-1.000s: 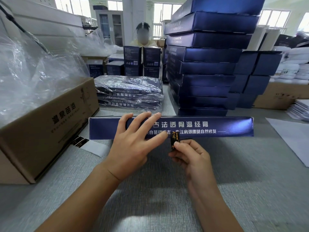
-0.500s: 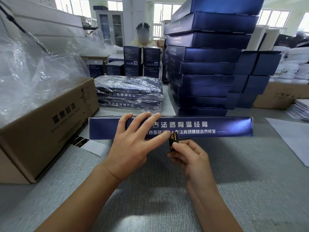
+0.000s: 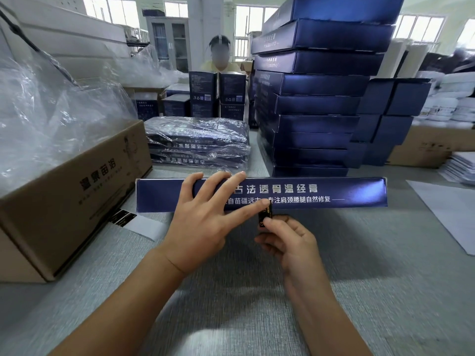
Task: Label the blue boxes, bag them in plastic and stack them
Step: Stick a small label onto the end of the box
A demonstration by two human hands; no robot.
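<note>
Head view, left hand (image 3: pixel 203 222) across blue box (image 3: pixel 321 195), label (image 3: pixel 266 214) pinched, stack (image 3: pixel 316 106) behind

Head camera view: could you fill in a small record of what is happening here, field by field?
Box in work: blue box, flat on the grey table, long side facing the camera
Left hand: fingers straight, resting on the box
Right hand: pinches a small black label at the box's lower edge
Bagged: low stack of bagged boxes behind, left
Unbagged: tall stack of blue boxes behind, right
Left of box: cardboard carton
</note>
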